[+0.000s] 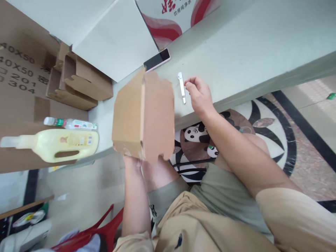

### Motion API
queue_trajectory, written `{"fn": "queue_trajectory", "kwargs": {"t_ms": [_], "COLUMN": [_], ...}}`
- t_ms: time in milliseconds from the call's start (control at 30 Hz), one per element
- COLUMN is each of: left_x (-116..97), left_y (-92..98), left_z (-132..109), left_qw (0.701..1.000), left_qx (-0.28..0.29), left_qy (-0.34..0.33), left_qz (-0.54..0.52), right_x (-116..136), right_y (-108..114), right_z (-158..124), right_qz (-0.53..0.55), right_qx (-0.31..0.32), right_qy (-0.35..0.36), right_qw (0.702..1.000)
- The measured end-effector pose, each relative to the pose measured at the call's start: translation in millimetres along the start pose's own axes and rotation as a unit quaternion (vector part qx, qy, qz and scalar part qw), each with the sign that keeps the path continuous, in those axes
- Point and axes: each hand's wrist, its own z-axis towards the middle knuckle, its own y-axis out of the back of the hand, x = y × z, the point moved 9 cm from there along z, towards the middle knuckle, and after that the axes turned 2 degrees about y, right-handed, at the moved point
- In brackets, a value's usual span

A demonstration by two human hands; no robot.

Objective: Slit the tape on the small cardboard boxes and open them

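- Tan cloth made the shirt (204, 227), which was nearest, and green-grey shorts (223, 199) came just past it.
- The left hand (133, 161) gripped the near end of a brown box (147, 119). Most of its fingers were hidden under the card.
- The box was tilted and a bit blurry. It was in front of the body, partly over the edge of the white table (236, 52).
- The right hand (200, 95) was at the table edge, with its fingers curled in and its thumb close to the first finger. I could not tell if the tips touched.
- A thin white knife (182, 87) lay on the table, just beside the right fingertips and between that hand and the box.
- To the left, a yellow jug (52, 141) and a small clear bottle (70, 123) were side by side.
- A black phone (157, 60) lay past the box, next to a big white carton (115, 38).
- Small brown boxes (86, 78) were left of the white carton.
- A red and white carton (181, 17) was at the far side of the table.
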Motion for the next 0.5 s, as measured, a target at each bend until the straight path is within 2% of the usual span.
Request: {"fn": "queue_trajectory", "kwargs": {"t_ms": [67, 133, 233, 333, 500], "left_x": [3, 7, 16, 21, 24], "left_y": [3.4, 7.6, 10.6, 11.2, 9.6], "left_z": [2, 3, 2, 1, 0], "left_qw": [0.999, 0.998, 0.997, 0.996, 0.967], "left_qx": [-0.028, -0.058, -0.077, -0.06, 0.036], "left_qy": [-0.003, -0.012, -0.019, -0.035, -0.064], "left_qz": [-0.023, -0.034, -0.017, 0.053, 0.245], "right_x": [-14, -24, -26, -29, -36], "right_y": [-16, -36, -54, -48, -25], "right_z": [-1, -9, -23, -23, -12], "right_qz": [0.034, 0.073, 0.058, -0.029, -0.096], "right_qx": [0.071, 0.16, 0.242, 0.221, 0.14], "right_qy": [-0.062, -0.126, -0.166, -0.176, -0.182], "right_qw": [0.995, 0.976, 0.954, 0.959, 0.969]}}
